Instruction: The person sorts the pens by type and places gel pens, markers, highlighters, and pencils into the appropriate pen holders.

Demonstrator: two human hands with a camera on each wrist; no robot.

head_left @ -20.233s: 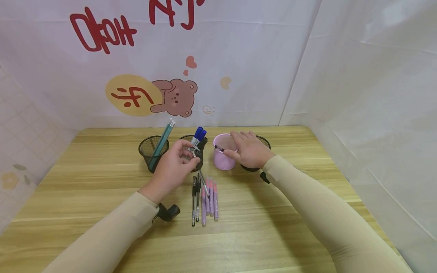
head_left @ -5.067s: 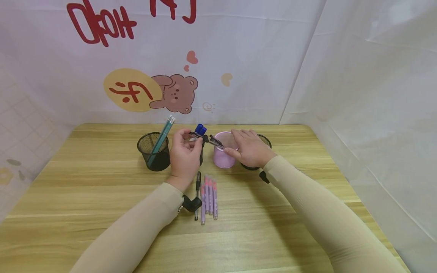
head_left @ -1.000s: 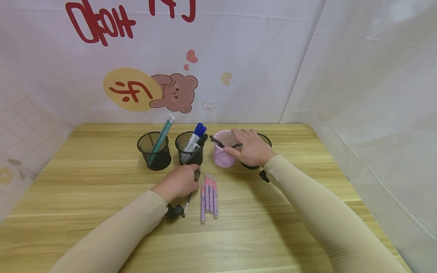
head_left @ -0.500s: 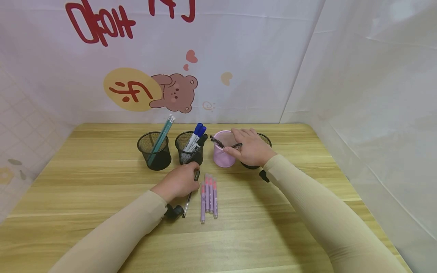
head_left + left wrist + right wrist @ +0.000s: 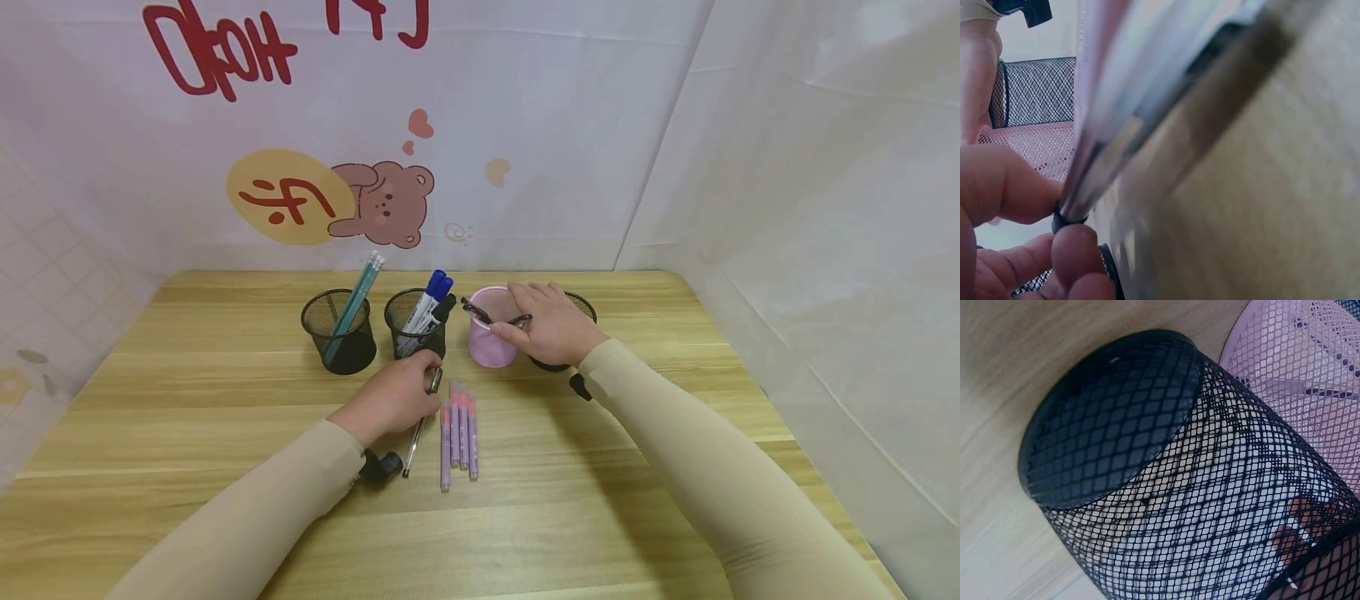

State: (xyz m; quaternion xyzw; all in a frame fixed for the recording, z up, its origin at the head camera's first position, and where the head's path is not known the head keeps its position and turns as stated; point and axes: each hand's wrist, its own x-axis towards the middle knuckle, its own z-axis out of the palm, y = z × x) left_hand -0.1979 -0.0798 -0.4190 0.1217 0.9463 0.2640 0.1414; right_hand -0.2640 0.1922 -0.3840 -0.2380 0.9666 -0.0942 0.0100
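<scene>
Pen [image 5: 420,417] half hidden under left hand [image 5: 393,398]

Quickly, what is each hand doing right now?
Left hand: pinching a black pen on the table.
Right hand: holding pens in the pink cup.

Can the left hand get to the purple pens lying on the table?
Probably yes. The left hand pinches a black pen right beside the purple pens, and nothing lies between them. But its grip is busy with that pen, so it would likely need to let go first.

Wooden table [image 5: 600,500], four mesh cups [image 5: 339,332] (one pink), loose pens [image 5: 458,429]
</scene>
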